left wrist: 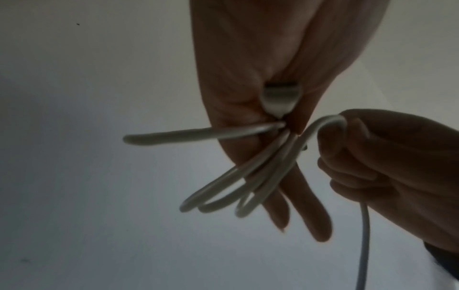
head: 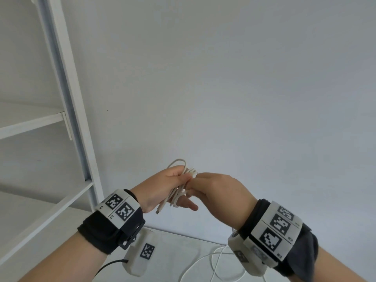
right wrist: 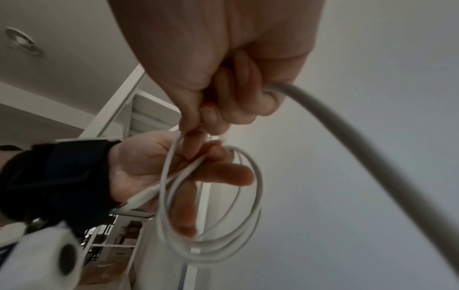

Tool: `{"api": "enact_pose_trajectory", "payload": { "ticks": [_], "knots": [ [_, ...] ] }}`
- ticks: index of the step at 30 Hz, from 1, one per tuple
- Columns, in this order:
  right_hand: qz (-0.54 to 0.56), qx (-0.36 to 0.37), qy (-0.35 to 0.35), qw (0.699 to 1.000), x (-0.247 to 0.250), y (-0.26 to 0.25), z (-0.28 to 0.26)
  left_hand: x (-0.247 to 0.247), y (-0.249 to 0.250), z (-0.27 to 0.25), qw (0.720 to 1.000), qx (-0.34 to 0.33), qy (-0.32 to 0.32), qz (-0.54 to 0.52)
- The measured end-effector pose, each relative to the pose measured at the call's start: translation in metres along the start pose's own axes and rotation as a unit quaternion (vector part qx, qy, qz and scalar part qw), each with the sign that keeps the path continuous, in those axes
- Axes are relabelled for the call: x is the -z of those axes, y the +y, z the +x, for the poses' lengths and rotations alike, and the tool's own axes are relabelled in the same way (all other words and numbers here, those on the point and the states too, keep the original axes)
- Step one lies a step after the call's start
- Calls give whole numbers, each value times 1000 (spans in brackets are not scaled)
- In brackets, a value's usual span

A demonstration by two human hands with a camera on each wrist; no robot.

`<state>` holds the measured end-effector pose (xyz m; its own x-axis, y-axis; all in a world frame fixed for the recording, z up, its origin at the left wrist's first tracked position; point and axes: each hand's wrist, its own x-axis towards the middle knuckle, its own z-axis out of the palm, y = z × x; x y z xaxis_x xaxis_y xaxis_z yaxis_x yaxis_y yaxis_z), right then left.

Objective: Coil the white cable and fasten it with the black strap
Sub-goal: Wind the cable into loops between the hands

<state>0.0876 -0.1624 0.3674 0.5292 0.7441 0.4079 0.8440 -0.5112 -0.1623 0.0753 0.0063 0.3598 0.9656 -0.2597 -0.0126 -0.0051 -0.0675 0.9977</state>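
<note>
Several loops of the white cable [head: 177, 193] are gathered in my left hand [head: 168, 181], held up in front of the wall. Its thumb pinches the coil [right wrist: 258, 198] against the fingers, which lie fairly straight under the loops [left wrist: 221, 193]. A white plug [left wrist: 280, 99] sits in the left palm and its end sticks out below the hand [head: 159, 209]. My right hand [head: 205, 187] touches the left, fingers curled round a strand of the cable [right wrist: 347, 135] that trails down from it. No black strap is in view.
The loose remainder of the cable [head: 215, 259] lies in loops on the white table [head: 173, 241] below my wrists. A white shelf unit [head: 67, 119] stands at the left. A plain white wall fills the background.
</note>
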Motion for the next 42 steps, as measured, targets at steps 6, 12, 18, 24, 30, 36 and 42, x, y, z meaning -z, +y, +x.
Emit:
{"api": "enact_pose_trajectory", "payload": {
  "ticks": [6,12,18,24,30,36,42],
  "knots": [
    [-20,-60,39,997,6,13,4,0,0,-2,999,-3,-37,18],
    [20,-82,98,992,15,18,9,-4,0,-2,999,-6,-29,-11],
    [122,-118,115,979,20,37,13,-1,1,-9,994,15,-68,-82],
    [228,-171,138,948,5,64,9,28,7,-6,915,-18,-210,-344],
    [303,-227,107,919,-18,82,-7,57,24,-2,847,-113,-242,-460],
    [309,-233,59,920,-41,81,-23,76,26,2,802,-169,-189,-540],
    [253,-249,-10,935,-50,85,-40,74,38,-3,867,-199,86,-449]
  ]
}}
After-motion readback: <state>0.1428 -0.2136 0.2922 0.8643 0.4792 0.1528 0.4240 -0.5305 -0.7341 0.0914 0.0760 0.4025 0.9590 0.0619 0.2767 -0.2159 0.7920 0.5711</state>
